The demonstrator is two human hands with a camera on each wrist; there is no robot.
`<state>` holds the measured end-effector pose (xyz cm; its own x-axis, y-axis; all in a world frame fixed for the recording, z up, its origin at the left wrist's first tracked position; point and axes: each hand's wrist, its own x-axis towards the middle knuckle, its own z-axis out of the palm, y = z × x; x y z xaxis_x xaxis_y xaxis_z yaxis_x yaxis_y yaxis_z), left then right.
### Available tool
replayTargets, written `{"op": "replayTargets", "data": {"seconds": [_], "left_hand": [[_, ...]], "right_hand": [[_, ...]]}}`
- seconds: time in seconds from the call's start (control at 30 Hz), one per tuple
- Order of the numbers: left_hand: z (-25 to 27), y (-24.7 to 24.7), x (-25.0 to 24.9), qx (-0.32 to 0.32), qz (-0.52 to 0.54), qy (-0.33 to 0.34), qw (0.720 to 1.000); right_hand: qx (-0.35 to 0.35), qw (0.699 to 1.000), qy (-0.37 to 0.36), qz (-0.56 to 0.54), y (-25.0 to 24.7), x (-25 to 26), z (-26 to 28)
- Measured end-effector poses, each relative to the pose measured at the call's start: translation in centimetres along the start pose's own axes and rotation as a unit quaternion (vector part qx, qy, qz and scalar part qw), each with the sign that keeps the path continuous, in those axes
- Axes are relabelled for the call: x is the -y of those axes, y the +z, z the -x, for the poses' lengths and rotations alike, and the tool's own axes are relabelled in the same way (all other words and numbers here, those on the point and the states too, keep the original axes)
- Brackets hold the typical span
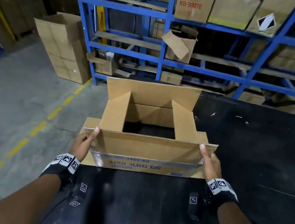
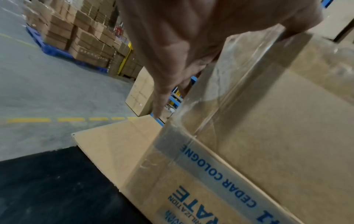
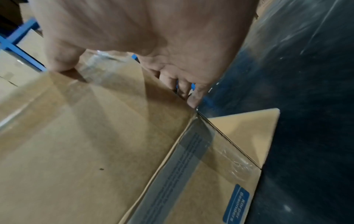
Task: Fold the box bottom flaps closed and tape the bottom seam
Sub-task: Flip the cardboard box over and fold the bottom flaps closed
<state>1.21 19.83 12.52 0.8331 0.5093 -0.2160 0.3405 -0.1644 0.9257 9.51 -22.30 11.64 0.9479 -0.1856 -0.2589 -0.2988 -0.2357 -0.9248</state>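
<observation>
My left hand (image 1: 81, 145) and right hand (image 1: 210, 163) each grip one end of the box's (image 1: 149, 119) near flap (image 1: 149, 147), thumbs on top.

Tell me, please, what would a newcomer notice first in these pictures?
First, the open cardboard box on the black table, its two short flaps folded inward. The left hand and right hand grip the near long flap at its ends. Behind stands a blue rack loaded with cartons.
</observation>
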Motion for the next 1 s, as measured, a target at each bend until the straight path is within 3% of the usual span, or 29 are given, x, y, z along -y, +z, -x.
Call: {"op": "replayTargets", "data": {"seconds": [0.33,0.6,0.83,0.9,1.0], "left_hand": [[-1.9,-0.2,2.2,0.003,0.022,-0.038,0.999],[2.3,1.3,1.0,0.032,0.117,-0.071,0.99],[0.5,0.7,2.5,0.014,0.026,-0.073,0.997],[0.3,1.2,2.0,0.001,0.022,-0.054,0.998],[0.9,2.2,1.0,-0.023,0.024,0.065,0.997]], "right_hand": [[0.009,1.0,-0.022,-0.002,0.5,1.3,0.7],[0.054,0.993,0.025,-0.105,-0.2,-1.4,-1.1],[0.062,0.996,0.056,-0.018,-0.6,-1.7,-0.9],[0.05,0.998,0.036,0.011,-0.2,-0.6,-0.7],[-0.002,0.997,-0.029,0.065,0.9,0.3,-0.2]]}}
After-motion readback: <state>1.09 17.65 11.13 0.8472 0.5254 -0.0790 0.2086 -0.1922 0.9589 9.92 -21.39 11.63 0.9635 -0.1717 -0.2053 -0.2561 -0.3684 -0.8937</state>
